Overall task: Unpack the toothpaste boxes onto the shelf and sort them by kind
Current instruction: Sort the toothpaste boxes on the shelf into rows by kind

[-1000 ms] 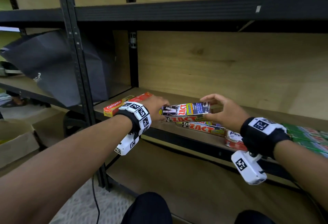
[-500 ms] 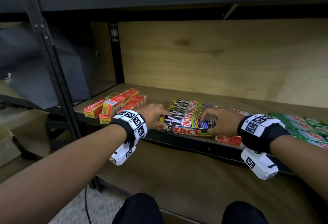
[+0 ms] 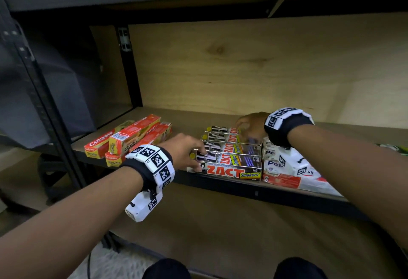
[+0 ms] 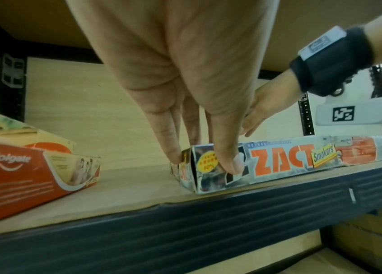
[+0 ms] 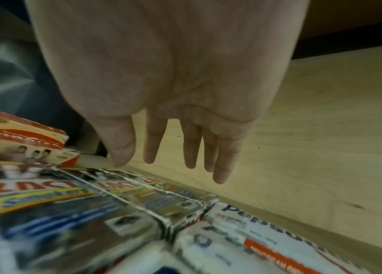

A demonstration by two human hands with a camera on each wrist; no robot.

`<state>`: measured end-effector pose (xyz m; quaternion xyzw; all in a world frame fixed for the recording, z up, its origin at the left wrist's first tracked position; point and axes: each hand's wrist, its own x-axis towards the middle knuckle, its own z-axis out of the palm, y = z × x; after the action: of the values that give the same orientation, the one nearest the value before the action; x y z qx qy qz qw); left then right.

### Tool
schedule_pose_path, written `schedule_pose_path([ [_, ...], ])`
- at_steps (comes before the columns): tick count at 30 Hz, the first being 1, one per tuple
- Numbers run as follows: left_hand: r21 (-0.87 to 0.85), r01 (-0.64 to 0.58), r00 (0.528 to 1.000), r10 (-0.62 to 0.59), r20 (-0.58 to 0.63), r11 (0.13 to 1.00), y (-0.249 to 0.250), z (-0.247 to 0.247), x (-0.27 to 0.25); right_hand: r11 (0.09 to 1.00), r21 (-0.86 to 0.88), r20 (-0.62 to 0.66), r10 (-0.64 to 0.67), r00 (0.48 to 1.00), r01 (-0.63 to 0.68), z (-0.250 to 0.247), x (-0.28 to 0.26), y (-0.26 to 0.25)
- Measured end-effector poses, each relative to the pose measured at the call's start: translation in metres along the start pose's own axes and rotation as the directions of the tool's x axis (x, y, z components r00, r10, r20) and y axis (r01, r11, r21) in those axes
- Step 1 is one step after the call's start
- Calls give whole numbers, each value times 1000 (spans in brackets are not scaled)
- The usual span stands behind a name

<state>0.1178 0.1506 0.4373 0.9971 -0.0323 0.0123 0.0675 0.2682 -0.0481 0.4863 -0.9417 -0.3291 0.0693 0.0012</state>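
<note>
The left hand's fingers [image 4: 173,148] touch the left end of the front Zact box [image 3: 229,169], which lies along the front edge of the shelf [image 3: 189,121]. More Zact boxes [image 3: 223,139] lie side by side behind it, going back toward the wall. The right hand's fingers [image 5: 192,148] are above the back Zact boxes. To the left of the left fingers lie the Colgate boxes [image 3: 130,137], some on top of others. To the right of the Zact boxes, touching them, lie the Pepsodent boxes [image 3: 284,163], below the right wrist.

Dim warm light, dark vignetted corners — right wrist view motion-blurred
</note>
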Motion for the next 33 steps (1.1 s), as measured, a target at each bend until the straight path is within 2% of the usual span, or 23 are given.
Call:
schedule_pose_path([
  [4,-48,25,1000,-24,19,999,-1,-3,2,999,-40,133,31,991,-26,5,18,2],
  [9,-95,20,999,-17,41,995,-2,-10,8,990,-137,217,43,975,-13,4,22,-5],
  [16,-61,10,999,-7,51,998,4,-18,-1,973,-223,140,89,986,-56,11,22,-15],
  [19,23,2,997,-4,76,1000,2,-24,-7,973,-223,91,80,993,-58,11,16,-23],
  [21,82,50,998,-54,44,995,-6,-26,-11,978,-209,53,3,999,8,9,13,-29],
  [23,126,123,992,-117,-53,984,-17,-30,-18,985,-161,57,-48,997,56,8,9,-42],
  [27,188,284,942,-237,-236,940,-37,-44,-32,974,-69,47,-214,976,217,11,3,-84],
  [31,134,449,874,-402,-274,883,-65,-51,-45,954,15,9,-299,954,299,13,3,-125],
  [33,106,508,843,-468,-265,855,-78,-53,-51,941,56,-55,-331,942,334,14,3,-143],
])
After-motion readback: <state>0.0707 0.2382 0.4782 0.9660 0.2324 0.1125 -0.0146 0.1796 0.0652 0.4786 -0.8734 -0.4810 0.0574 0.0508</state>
